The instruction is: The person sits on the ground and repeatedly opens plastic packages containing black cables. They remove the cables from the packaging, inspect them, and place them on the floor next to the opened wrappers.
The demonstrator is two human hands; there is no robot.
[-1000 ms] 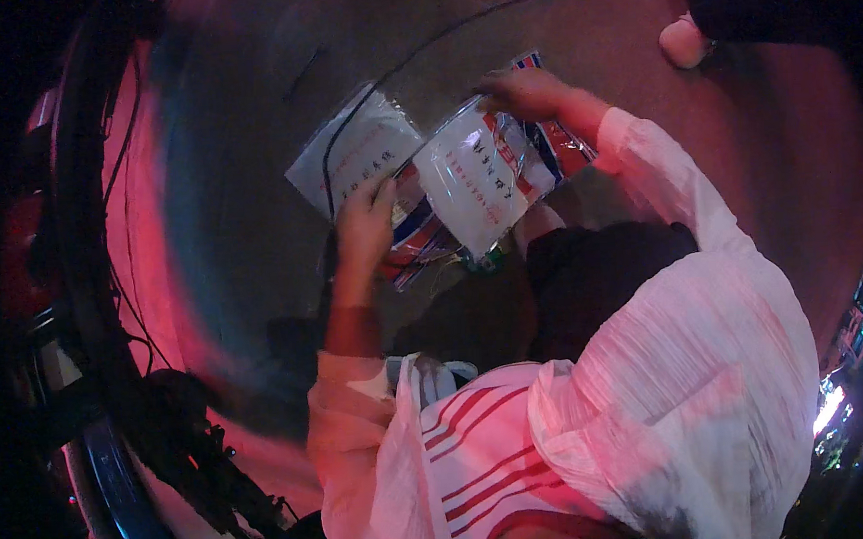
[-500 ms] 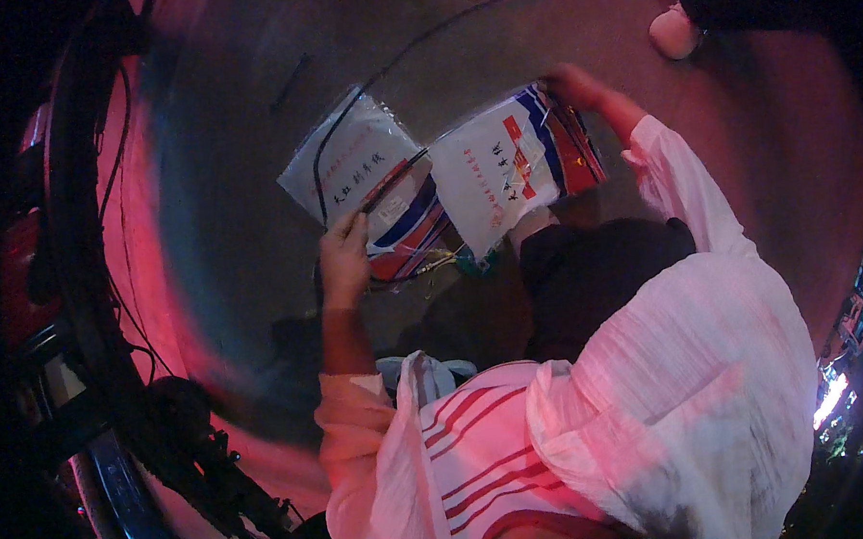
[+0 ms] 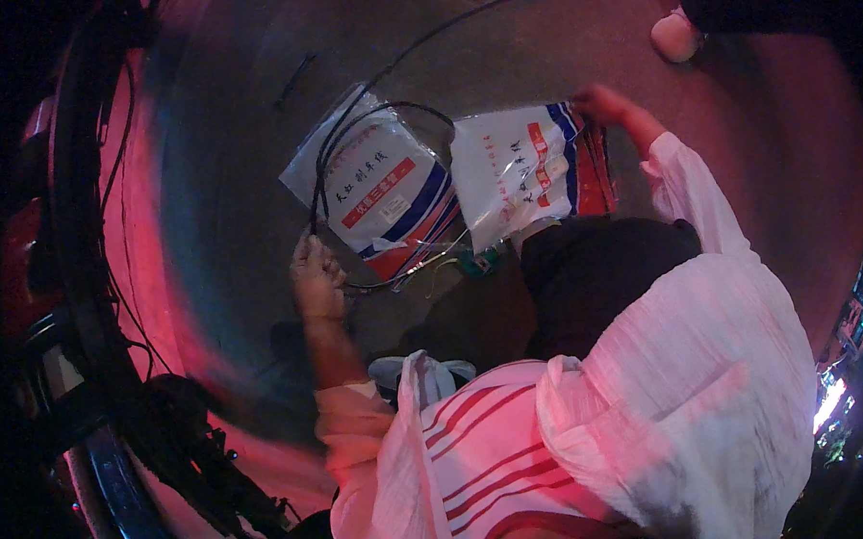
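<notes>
Left hand (image 3: 318, 279) clamped on black cable (image 3: 349, 143) just below striped packet (image 3: 385, 190) on floor, right hand (image 3: 602, 103) pinching second packet (image 3: 523, 169) beside it, so probably cable partway out, packets not yet sorted.

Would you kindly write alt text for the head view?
A person's left hand grips a looped black cable beside a flat plastic packet on the ground, while the right hand holds a second packet.
</notes>
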